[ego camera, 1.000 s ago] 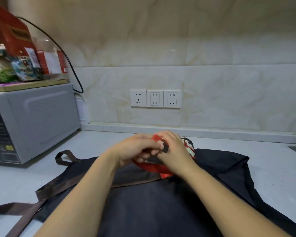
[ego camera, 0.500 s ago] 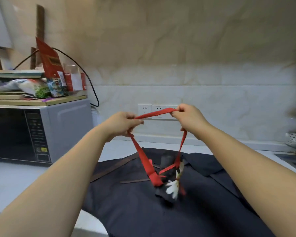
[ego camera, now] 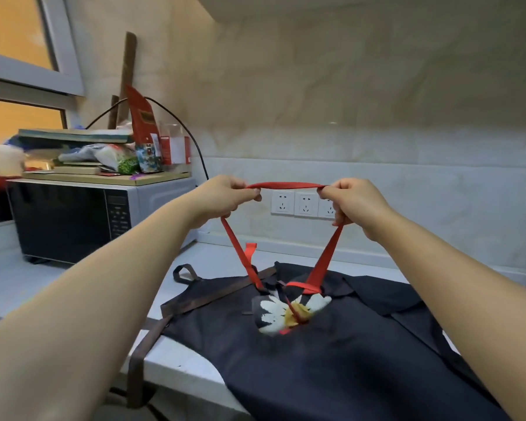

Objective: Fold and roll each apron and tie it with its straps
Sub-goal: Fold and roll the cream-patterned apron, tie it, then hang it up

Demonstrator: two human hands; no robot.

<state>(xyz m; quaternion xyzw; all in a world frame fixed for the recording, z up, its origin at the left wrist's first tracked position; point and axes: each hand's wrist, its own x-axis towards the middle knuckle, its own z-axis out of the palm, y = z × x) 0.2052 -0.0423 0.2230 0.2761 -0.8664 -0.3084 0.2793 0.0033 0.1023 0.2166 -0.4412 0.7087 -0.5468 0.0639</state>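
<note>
A small rolled apron (ego camera: 281, 311), black with a white and yellow flower print, lies on top of a flat dark apron (ego camera: 331, 354). Its red strap (ego camera: 286, 185) loops up from the roll in a triangle. My left hand (ego camera: 225, 197) pinches the strap's left end of the top span, and my right hand (ego camera: 351, 202) grips the right end. Both hands are raised well above the roll, holding the strap taut between them. A short red strap end (ego camera: 250, 250) sticks up near the left leg of the loop.
The dark apron spreads over a white counter (ego camera: 176, 357), its brown straps (ego camera: 140, 354) hanging off the front edge. A microwave (ego camera: 82, 220) with stacked boards and packets stands at the left. Wall sockets (ego camera: 304, 205) sit behind my hands.
My hands went from working close on the roll to lifting the red strap high and pulling it apart. They are now spread wider, and the roll has shifted slightly on the dark apron.
</note>
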